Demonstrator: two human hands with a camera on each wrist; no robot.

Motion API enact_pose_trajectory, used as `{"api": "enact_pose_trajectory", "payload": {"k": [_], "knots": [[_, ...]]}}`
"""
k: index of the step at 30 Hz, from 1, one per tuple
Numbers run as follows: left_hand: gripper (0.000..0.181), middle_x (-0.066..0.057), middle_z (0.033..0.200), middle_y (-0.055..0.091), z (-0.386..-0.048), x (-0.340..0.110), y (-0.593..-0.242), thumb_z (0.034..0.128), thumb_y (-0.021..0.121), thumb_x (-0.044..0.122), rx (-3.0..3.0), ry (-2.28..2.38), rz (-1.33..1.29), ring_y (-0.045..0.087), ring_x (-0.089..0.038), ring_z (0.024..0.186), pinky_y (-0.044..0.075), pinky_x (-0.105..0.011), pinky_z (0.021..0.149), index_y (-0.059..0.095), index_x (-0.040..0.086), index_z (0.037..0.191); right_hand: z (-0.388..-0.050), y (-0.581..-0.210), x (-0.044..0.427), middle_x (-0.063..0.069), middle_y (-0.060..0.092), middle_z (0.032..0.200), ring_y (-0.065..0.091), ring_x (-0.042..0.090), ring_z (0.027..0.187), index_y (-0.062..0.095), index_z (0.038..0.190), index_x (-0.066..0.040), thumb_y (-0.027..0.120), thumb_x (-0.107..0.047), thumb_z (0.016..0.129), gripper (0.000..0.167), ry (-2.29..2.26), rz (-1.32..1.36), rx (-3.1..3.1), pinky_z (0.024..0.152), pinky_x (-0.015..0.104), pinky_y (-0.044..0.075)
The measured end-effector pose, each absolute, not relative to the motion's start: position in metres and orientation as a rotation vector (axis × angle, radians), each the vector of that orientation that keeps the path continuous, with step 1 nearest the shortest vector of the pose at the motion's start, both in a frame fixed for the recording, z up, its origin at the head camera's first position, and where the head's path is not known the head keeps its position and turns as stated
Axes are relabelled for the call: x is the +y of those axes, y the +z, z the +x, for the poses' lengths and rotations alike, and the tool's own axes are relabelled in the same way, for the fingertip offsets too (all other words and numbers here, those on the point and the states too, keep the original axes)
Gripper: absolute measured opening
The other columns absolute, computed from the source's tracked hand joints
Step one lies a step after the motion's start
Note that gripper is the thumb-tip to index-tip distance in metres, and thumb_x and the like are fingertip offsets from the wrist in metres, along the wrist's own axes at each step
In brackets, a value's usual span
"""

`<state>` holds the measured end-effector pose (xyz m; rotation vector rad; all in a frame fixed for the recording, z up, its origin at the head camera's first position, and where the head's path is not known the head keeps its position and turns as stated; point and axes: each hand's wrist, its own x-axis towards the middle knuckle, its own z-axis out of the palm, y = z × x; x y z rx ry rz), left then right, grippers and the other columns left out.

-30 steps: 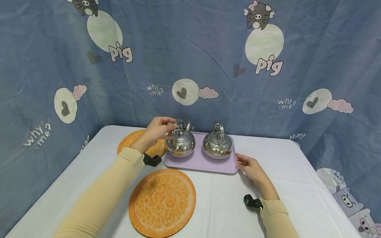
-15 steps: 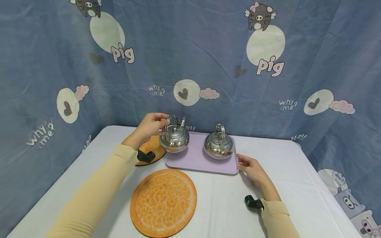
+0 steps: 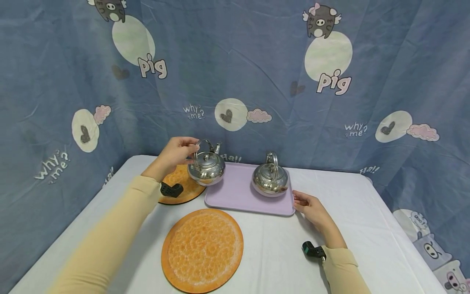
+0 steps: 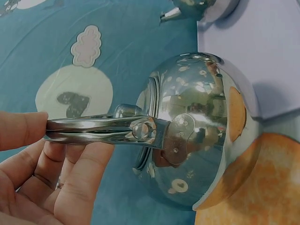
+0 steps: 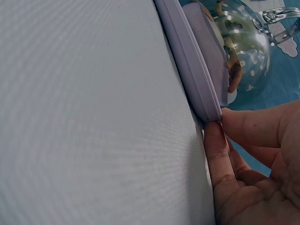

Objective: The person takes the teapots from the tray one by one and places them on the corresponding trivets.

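My left hand (image 3: 173,156) pinches the upright handle (image 4: 93,130) of a shiny steel kettle (image 3: 207,168) between thumb and fingers. That kettle hangs over the left end of a lilac tray (image 3: 235,198) and the edge of the round orange placemat behind it. A second steel kettle (image 3: 269,181) stands on the tray's right half, its handle up. At the tray's right front corner, my right hand (image 3: 311,209) grips the rim; the right wrist view has the thumb above the tray edge (image 5: 199,75) and a finger below.
One orange placemat (image 3: 180,185) lies at the back left, partly covered by the left arm and kettle. Another orange placemat (image 3: 202,251) lies at the front on the white tablecloth (image 3: 271,253). A blue printed curtain (image 3: 235,65) hangs right behind the table.
My left hand has carried the kettle up and leftward off the tray's left half, toward the back placemat. The right hand keeps its grip on the tray, which stays in place.
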<state>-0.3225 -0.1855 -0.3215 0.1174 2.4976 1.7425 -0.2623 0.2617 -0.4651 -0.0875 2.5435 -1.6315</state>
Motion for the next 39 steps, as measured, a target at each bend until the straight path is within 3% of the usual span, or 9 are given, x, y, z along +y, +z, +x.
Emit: {"api": "enact_pose_trajectory", "payload": {"k": [7, 14, 23, 31, 39], "knots": [[0.049, -0.016, 0.140, 0.056, -0.323, -0.198, -0.321, 0.1140, 0.054, 0.020, 2.551, 1.706, 0.088, 0.058, -0.026, 0.110, 0.056, -0.054, 0.113, 0.048, 0.004, 0.160, -0.262, -0.465, 0.262, 0.031, 0.060, 0.140, 0.060, 0.017, 0.118, 0.046, 0.156, 0.012, 0.061, 0.003, 0.105, 0.054, -1.636, -0.098, 2.544, 0.086, 0.007, 0.050], [0.050, -0.022, 0.148, 0.052, -0.322, -0.214, -0.321, 0.1142, 0.053, 0.019, 2.574, 1.688, 0.048, 0.057, -0.029, 0.116, 0.055, -0.054, 0.115, 0.047, 0.003, 0.161, -0.262, -0.464, 0.263, 0.031, 0.060, 0.140, 0.060, 0.027, 0.124, 0.046, 0.156, 0.012, 0.062, 0.002, 0.105, 0.055, -1.630, -0.097, 2.552, 0.086, 0.007, 0.049], [0.053, -0.024, 0.158, 0.047, -0.318, -0.233, -0.323, 0.1151, 0.050, 0.020, 2.589, 1.664, 0.025, 0.052, -0.037, 0.131, 0.053, -0.054, 0.117, 0.041, 0.001, 0.164, -0.261, -0.465, 0.262, 0.031, 0.059, 0.141, 0.060, 0.025, 0.123, 0.046, 0.156, 0.011, 0.061, 0.003, 0.104, 0.055, -1.621, -0.087, 2.553, 0.086, 0.006, 0.048], [0.055, -0.013, 0.139, 0.054, -0.315, -0.253, -0.328, 0.1147, 0.051, 0.024, 2.630, 1.620, 0.000, 0.056, -0.025, 0.119, 0.056, -0.052, 0.114, 0.041, 0.001, 0.164, -0.261, -0.463, 0.261, 0.031, 0.060, 0.141, 0.059, 0.030, 0.127, 0.046, 0.156, 0.012, 0.062, 0.002, 0.105, 0.055, -1.615, -0.090, 2.558, 0.086, 0.007, 0.048], [0.057, -0.021, 0.158, 0.046, -0.313, -0.265, -0.332, 0.1156, 0.049, 0.026, 2.632, 1.603, -0.037, 0.054, -0.024, 0.119, 0.054, -0.054, 0.116, 0.037, 0.003, 0.167, -0.260, -0.461, 0.261, 0.032, 0.060, 0.140, 0.062, 0.028, 0.124, 0.046, 0.156, 0.012, 0.062, 0.003, 0.104, 0.055, -1.616, -0.097, 2.564, 0.086, 0.007, 0.048]]}}
